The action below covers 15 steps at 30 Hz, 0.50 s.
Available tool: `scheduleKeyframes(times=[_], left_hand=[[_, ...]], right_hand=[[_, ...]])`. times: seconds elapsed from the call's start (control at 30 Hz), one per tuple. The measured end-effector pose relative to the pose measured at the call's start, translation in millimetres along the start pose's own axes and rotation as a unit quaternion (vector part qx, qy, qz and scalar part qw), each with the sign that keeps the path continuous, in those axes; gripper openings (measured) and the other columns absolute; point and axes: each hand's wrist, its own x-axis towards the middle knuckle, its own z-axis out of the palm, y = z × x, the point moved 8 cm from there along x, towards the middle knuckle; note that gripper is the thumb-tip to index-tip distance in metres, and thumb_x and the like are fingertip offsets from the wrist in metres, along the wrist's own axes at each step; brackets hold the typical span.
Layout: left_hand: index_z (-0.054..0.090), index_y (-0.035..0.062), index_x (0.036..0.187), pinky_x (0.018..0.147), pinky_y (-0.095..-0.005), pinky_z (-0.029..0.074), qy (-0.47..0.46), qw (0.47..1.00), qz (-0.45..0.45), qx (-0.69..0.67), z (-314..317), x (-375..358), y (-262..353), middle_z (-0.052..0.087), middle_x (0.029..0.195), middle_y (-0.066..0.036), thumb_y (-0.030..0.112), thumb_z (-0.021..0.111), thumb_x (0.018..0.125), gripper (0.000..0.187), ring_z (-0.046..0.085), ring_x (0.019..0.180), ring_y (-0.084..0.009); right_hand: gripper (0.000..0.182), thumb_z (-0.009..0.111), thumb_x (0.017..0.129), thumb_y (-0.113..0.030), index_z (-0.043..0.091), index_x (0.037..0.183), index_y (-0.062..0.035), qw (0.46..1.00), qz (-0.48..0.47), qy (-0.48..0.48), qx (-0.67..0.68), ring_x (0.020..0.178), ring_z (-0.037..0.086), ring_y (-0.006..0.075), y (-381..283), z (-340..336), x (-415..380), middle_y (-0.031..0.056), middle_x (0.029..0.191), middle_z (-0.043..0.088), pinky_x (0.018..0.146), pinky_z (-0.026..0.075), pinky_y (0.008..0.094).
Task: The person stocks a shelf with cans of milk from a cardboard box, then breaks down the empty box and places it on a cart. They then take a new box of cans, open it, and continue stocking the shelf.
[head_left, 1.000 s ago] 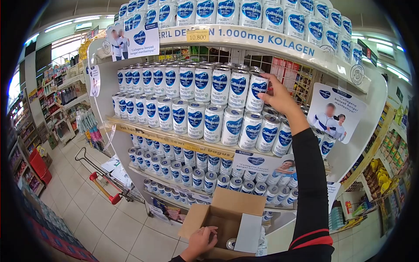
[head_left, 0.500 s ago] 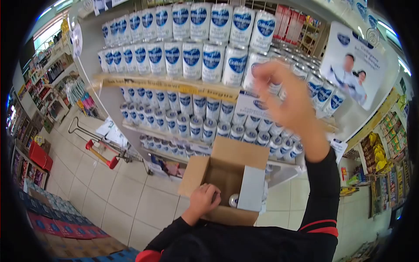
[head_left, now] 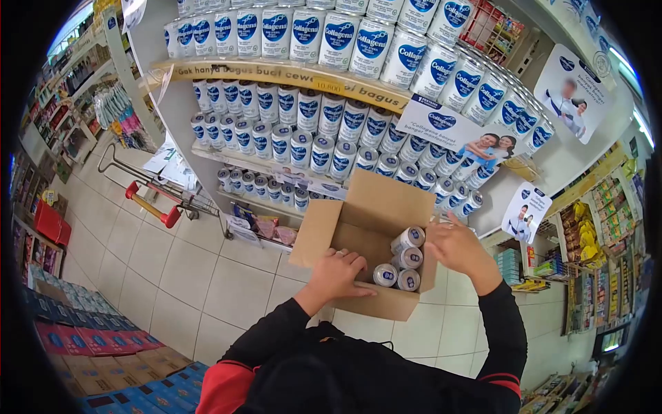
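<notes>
An open cardboard box (head_left: 386, 303) is in front of me, tilted in the head view. Inside, at its right side, several white-and-blue drink cans (head_left: 408, 258) show their silver tops. My left hand (head_left: 338, 277) is closed over the near-left rim, its thumb along the front wall and a ring on one finger. At the box's right edge, my right hand (head_left: 458, 247) has its fingers curled against the folded-out flap, with no can in it. Part of that flap is hidden behind the fingers.
A display shelf (head_left: 296, 76) stacked with Collagena cans stands just beyond the box. A red-handled trolley (head_left: 152, 205) is on the tiled floor at left. Stacked cartons (head_left: 103, 345) lie at lower left, and snack racks (head_left: 593, 241) stand at right.
My right hand has come down from the upper shelf to the box's right edge. The right flap has swung outward, uncovering more cans. The view has shifted, and my left hand stays on the box.
</notes>
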Motion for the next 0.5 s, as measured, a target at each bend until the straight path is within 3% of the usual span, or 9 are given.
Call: scheduleKeyframes(times=[0.1, 0.33, 0.43, 0.47, 0.5], left_hand=[[0.053, 0.0136, 0.068, 0.058, -0.0287, 0.037, 0.03, 0.999, 0.02, 0.008, 2, -2, 2, 0.054, 0.064, 0.001, 0.057, 0.065, 0.053, 0.047, 0.055, 0.066, -0.0162], [0.053, 0.0138, 0.067, 0.061, -0.0292, 0.037, 0.032, 0.999, 0.001, 0.013, 5, -7, -2, 0.055, 0.067, 0.0, 0.058, 0.065, 0.052, 0.047, 0.055, 0.068, -0.0168], [0.052, 0.0138, 0.063, 0.061, -0.0291, 0.038, 0.034, 0.999, -0.002, 0.013, 0, -10, 0, 0.054, 0.065, 0.0, 0.057, 0.065, 0.053, 0.046, 0.055, 0.068, -0.0167], [0.051, 0.0137, 0.06, 0.059, -0.029, 0.039, 0.04, 0.999, 0.005, 0.01, -1, -9, 2, 0.053, 0.062, 0.001, 0.056, 0.064, 0.053, 0.045, 0.055, 0.066, -0.0164], [0.051, 0.0137, 0.06, 0.059, -0.029, 0.039, 0.044, 0.999, 0.004, 0.012, 0, -8, 2, 0.053, 0.062, 0.001, 0.056, 0.064, 0.053, 0.045, 0.055, 0.066, -0.0164]], right_hand=[[0.022, 0.053, 0.077, -0.024, 0.062, 0.072, -0.0048, 0.995, 0.055, -0.037, -0.08, 0.093, 0.055, 0.0225, 7, 6, -25, 0.0099, 0.084, 0.061, 0.098, 0.024, 0.045], [0.033, 0.046, 0.083, -0.03, 0.058, 0.094, -0.0014, 0.986, 0.151, -0.06, -0.026, 0.097, 0.053, 0.027, 23, 57, -60, 0.0154, 0.099, 0.057, 0.095, 0.029, 0.0432], [0.046, 0.036, 0.088, -0.037, 0.051, 0.106, 0.0028, 0.903, 0.291, -0.043, 0.314, 0.102, 0.049, 0.0307, 30, 96, -80, 0.0194, 0.106, 0.054, 0.091, 0.034, 0.0326], [0.046, 0.036, 0.088, -0.037, 0.051, 0.106, 0.0028, 0.905, 0.286, -0.041, 0.313, 0.102, 0.049, 0.0307, 29, 110, -82, 0.0194, 0.106, 0.054, 0.091, 0.034, 0.0326], [0.047, 0.035, 0.089, -0.038, 0.05, 0.107, 0.0022, 0.851, 0.297, -0.019, 0.432, 0.1, 0.05, 0.0308, 33, 135, -84, 0.0195, 0.106, 0.054, 0.088, 0.036, 0.0328]])
